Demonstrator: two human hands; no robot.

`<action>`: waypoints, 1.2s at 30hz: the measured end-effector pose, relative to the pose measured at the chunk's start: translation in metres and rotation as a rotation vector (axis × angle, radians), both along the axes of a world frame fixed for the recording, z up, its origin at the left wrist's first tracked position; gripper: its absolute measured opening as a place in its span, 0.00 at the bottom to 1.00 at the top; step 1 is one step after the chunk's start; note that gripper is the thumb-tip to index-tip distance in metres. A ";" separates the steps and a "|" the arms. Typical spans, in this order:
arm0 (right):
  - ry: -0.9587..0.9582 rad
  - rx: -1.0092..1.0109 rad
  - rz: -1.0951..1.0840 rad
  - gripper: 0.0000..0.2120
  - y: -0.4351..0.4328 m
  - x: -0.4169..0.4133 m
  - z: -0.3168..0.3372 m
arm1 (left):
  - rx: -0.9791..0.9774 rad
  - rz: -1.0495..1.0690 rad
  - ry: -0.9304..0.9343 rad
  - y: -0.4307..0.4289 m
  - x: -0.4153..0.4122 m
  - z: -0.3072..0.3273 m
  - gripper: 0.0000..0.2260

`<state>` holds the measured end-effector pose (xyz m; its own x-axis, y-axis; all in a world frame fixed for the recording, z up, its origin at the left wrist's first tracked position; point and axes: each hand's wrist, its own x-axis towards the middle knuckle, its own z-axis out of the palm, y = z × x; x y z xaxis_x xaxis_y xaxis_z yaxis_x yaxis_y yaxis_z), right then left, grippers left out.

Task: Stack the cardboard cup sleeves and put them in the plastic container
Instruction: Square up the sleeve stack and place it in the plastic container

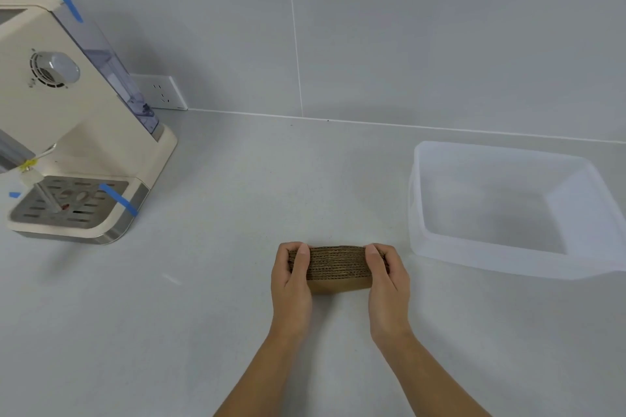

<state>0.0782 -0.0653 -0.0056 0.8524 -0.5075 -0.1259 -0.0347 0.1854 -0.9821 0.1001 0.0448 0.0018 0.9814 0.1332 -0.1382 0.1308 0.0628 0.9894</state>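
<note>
Squeezing the stack of cardboard cup sleeves (335,267) from both ends, the left hand (292,276) and right hand (388,276) are each clamped on it, thumbs laid over the ribbed top edges and fingers wrapped round the ends. From the head view, the stack sits on the grey counter (237,298) at about 6 o'clock, low in the middle of the scene. The plastic container (418,213) stands at roughly 3 o'clock from the stack, near but apart, open-topped and with nothing visible inside. A cream coffee machine (78,118) stands well apart at 10 o'clock.

The sleeves look gathered, so the step in hand is probably squaring the pile before carrying it across. To do it well, keep even pressure from both ends so no middle sleeve bows out or slips, tap the lower edge on the counter to level it, then lift it as one block and lower it flat past the near rim, letting go only once it rests on the container floor
</note>
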 end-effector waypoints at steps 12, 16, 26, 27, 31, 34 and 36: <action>0.069 0.016 0.002 0.09 0.000 0.002 -0.001 | 0.256 -0.488 -0.095 0.067 0.000 -0.006 0.33; 0.081 -0.002 0.010 0.09 -0.001 0.001 -0.001 | 0.314 -0.466 -0.091 0.072 0.005 -0.003 0.23; 0.066 -0.062 0.214 0.04 -0.016 -0.004 0.006 | 0.290 -0.430 -0.063 0.068 0.005 -0.001 0.19; 0.060 -0.053 0.271 0.04 -0.019 -0.005 0.008 | 0.290 -0.432 -0.064 0.068 0.005 -0.001 0.19; 0.137 -0.086 0.555 0.30 -0.042 -0.010 0.012 | 0.299 -0.429 -0.062 0.068 0.005 -0.001 0.19; 0.156 -0.137 0.732 0.40 -0.060 -0.011 0.013 | 0.304 -0.432 -0.059 0.069 0.005 -0.003 0.19; 0.161 -0.171 0.775 0.40 -0.071 -0.010 0.015 | 0.310 -0.438 -0.063 0.070 0.005 -0.004 0.19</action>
<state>0.0686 -0.1364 0.0094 0.9476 0.1967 -0.2516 -0.2355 -0.1016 -0.9665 0.1055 0.1143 -0.0018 0.9594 -0.2652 -0.0962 0.0188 -0.2800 0.9598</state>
